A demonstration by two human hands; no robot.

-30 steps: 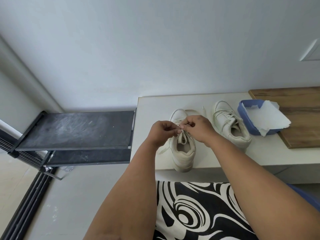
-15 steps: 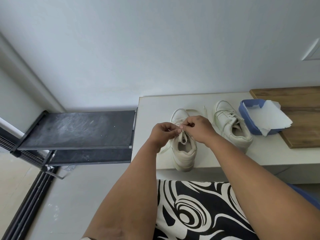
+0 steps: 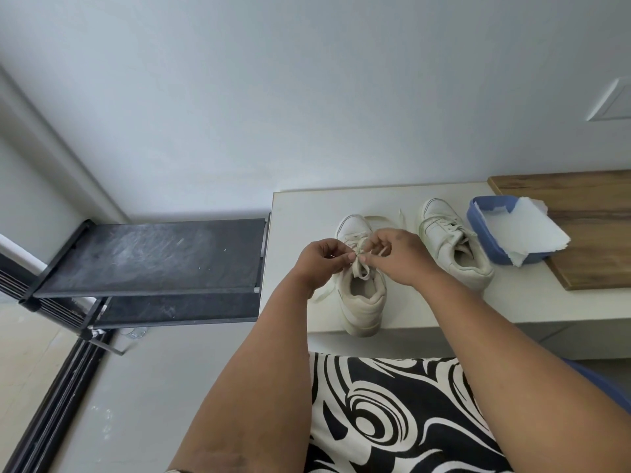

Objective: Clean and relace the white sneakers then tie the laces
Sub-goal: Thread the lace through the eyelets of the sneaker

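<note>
No readable text, label, brand, number or sign shows on anything.

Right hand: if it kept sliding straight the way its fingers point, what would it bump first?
The right hand points leftward across the near sneaker, so it would most likely meet the left hand, which pinches the same lace; depth is hard to judge.

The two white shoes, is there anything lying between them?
Yes. In the head view, a loose lace end lies on the white bench between the near sneaker and the far sneaker.
</note>
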